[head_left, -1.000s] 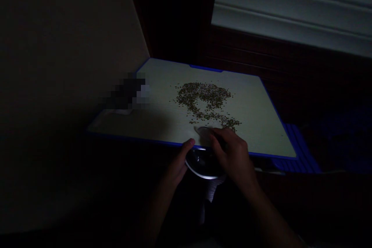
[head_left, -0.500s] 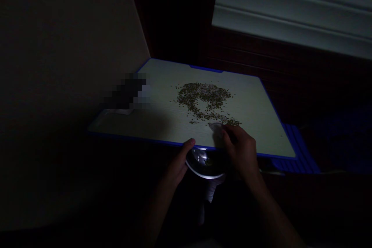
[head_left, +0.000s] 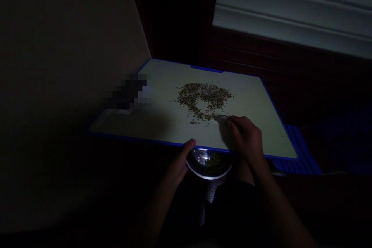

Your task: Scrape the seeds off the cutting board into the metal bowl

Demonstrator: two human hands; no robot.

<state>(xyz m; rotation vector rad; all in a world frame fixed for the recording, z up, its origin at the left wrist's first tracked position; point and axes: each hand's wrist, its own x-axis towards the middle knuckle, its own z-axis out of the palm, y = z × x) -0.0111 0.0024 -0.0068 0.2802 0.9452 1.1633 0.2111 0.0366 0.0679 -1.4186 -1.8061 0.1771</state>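
Note:
Small brown-green grains, like beans or seeds, lie spread over a pale tabletop with a blue rim. Below the table's near edge is a shiny metal bowl with a small heap of greenish grains inside. My left hand is closed on the bowl's left side, its thumb up against the table edge. Over the tabletop, my right hand pinches a small, pale, translucent curved piece, whose tip reaches the near fringe of the grains. Its exact kind is too dim to make out.
A wall borders the table on the left. A blurred-out dark object stands at the table's left edge. Blue slatted plastic shows beyond the right edge. Pale horizontal panels are at the back right.
My right hand has moved slightly right and away from me with the translucent piece. More of the bowl and its grains now shows. My left hand stays in place.

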